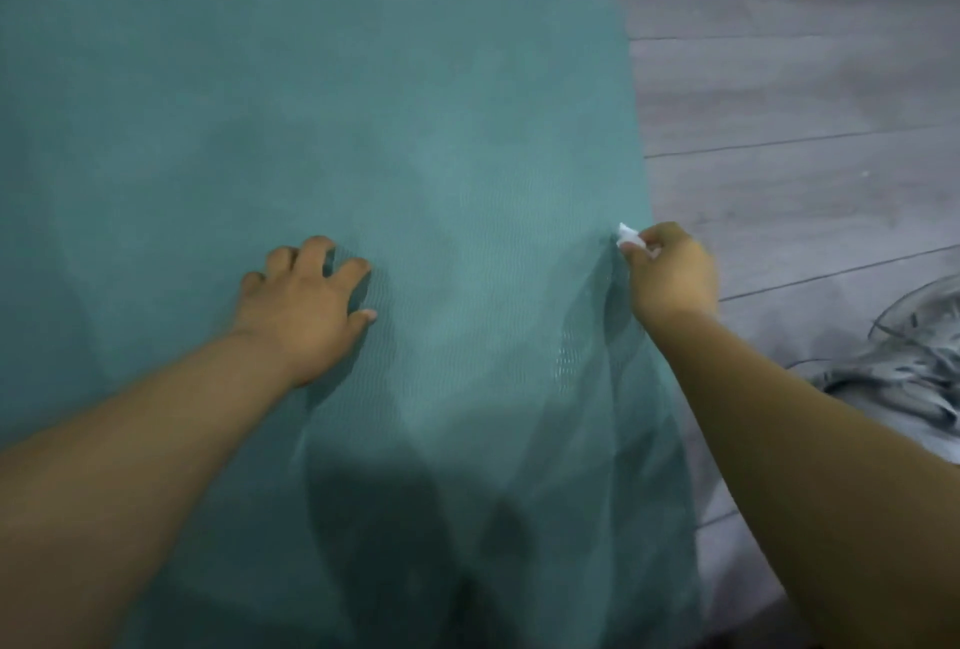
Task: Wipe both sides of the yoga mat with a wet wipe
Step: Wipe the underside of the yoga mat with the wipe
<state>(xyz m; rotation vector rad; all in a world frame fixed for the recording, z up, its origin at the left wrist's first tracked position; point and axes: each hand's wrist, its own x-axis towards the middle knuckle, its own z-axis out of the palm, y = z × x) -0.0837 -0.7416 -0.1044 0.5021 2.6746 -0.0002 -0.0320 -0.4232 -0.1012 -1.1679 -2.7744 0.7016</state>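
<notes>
Teal yoga mat (363, 129) spread flat on grey plank floor (805, 77), filling most of the view; far edge running near the top of the frame with a rounded corner at upper right, right edge slanting down toward the lower right. Left side of the mat cut off by the frame.

At that right edge: right hand (672, 274), fingers curled, pinching a small crumpled white wet wipe (628, 234) held at the mat's border. Slight ripple and shadow in the mat just beneath that hand.

Further in, near the mat's middle: left hand (306, 295), fingers spread and bent, tips pressing on the surface, holding nothing.

Broad bare stretch of mat beyond and between both hands. Bare floor right of the edge; crumpled clear plastic wrapping (914, 357) lying at the far right, well apart from the mat.
</notes>
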